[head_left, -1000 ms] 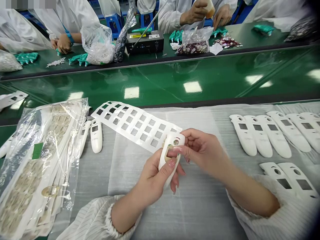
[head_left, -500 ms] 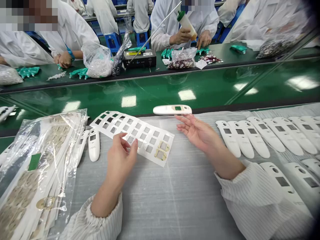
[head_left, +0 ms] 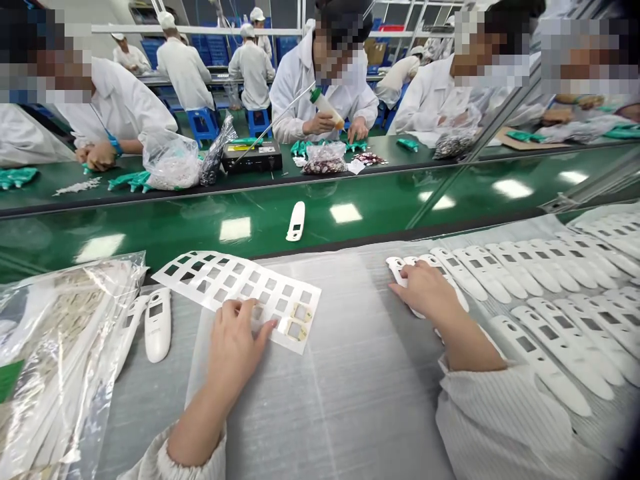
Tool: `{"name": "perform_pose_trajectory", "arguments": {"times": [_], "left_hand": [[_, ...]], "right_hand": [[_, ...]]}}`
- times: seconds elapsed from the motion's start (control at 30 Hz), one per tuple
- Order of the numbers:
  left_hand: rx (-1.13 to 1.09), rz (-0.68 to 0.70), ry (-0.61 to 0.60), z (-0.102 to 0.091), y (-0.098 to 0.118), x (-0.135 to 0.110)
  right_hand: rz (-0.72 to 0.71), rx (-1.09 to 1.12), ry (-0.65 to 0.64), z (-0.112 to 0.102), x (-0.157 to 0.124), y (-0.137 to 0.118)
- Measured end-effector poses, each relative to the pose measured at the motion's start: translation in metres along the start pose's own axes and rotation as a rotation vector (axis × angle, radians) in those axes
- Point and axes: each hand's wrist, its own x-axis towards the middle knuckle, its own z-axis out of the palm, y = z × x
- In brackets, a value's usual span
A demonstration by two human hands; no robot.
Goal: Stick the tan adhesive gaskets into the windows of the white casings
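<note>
My left hand rests at the front edge of a white sticker sheet with rows of square cut-outs; its thumb and fingers are apart. Two beige adhesive pieces remain at the sheet's right end. My right hand is at the left end of a row of white handheld thermometer casings. Its thumb and fingers close around the upper part of a casing, partly hiding it. One white casing lies alone on the green conveyor belt.
At left lie a clear bag of sticker sheets and two white casings. More casings cover the right side. Across the belt, co-workers sit by plastic bags and green parts; one person holds a green-capped bottle.
My right hand has moved from the belt's edge to the row of casings. The lone casing has turned upright in view and lies farther onto the belt. The view has tilted up.
</note>
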Motion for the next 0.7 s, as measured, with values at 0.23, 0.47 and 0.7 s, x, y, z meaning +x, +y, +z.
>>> {"name": "perform_pose_trajectory", "arguments": {"times": [0.23, 0.47, 0.7], "left_hand": [[-0.242, 0.077, -0.158, -0.002, 0.007, -0.003], [-0.560, 0.195, -0.324, -0.017, 0.016, -0.009], [-0.798, 0.115, -0.390, -0.008, 0.021, -0.013]], "right_hand": [[-0.113, 0.050, 0.076, -0.008, -0.014, -0.007], [-0.520, 0.403, -0.178, 0.009, -0.102, -0.085], [-0.599, 0.594, -0.187, 0.048, -0.119, -0.125]]}}
